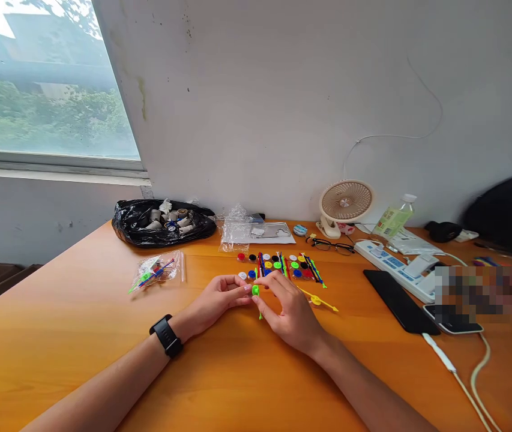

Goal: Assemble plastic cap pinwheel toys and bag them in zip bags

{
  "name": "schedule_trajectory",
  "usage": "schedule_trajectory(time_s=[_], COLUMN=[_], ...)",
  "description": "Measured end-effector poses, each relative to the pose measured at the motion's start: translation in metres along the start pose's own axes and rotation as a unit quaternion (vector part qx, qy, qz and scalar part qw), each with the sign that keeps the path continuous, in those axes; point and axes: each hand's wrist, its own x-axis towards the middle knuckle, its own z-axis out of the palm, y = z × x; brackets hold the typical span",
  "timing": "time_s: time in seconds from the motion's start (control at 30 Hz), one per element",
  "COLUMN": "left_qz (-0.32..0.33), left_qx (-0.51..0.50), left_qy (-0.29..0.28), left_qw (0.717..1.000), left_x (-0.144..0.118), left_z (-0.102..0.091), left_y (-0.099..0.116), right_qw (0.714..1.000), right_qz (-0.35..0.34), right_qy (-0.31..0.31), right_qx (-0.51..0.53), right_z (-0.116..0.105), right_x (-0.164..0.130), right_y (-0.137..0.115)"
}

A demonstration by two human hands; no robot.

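**Two hands meet on a small green plastic piece**

Both hands rest on the orange bench (80, 336), fingertips together at a green disc (255, 290) with a thin green stick (260, 312) running down from it. The left hand (217, 300), with a black watch (165, 336) on its wrist, is narrowed to a pinch, thumb and forefinger touching the disc from the left. The right hand (289, 309) curls over the disc from the right, its fingers bent and closed on the same piece; how much of the stick it grips is hidden under the fingers.

Just behind the green disc lies a row of small coloured discs and sticks (280, 265), red, black, white, yellow, blue and green, laid side by side. To the right of the disc, close to the right hand, lies a yellow disc on a yellow stick (317, 299). Left of the disc and well apart is a clear plastic bag (156, 271) holding more coloured pieces. Further behind and to the left sits a black bag (163, 223) with small rolls in it, and behind the row a crumpled clear wrapper (237, 231).

Well to the right of the disc lie a dark phone (400, 307) and a white power strip (395, 264), with a small desk fan (344, 204) and a pair of glasses (330, 245) behind them.
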Motion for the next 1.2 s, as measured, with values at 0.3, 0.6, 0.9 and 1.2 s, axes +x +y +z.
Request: schedule_trajectory(time_s=[0.3, 0.6, 0.9, 1.2], left_qz=[0.035, 0.272, 0.254, 0.26], left_qx=[0.168, 0.583, 0.634, 0.605], left_qy=[-0.023, 0.068, 0.059, 0.08], left_qw=[0.985, 0.763, 0.728, 0.749], left_x=[0.0, 0.0, -0.001, 0.0], left_z=[0.001, -0.019, -0.018, -0.016], left_y=[-0.003, 0.003, 0.0, -0.001], right_qw=[0.995, 0.969, 0.919, 0.836], right_qz=[0.048, 0.056, 0.19, 0.291], right_qy=[-0.049, -0.153, -0.204, -0.26], right_qx=[0.079, -0.189, -0.28, -0.387], right_z=[-0.004, -0.036, -0.06, -0.088], right_x=[0.003, 0.004, 0.002, 0.003], right_y=[0.011, 0.02, 0.035, 0.033])
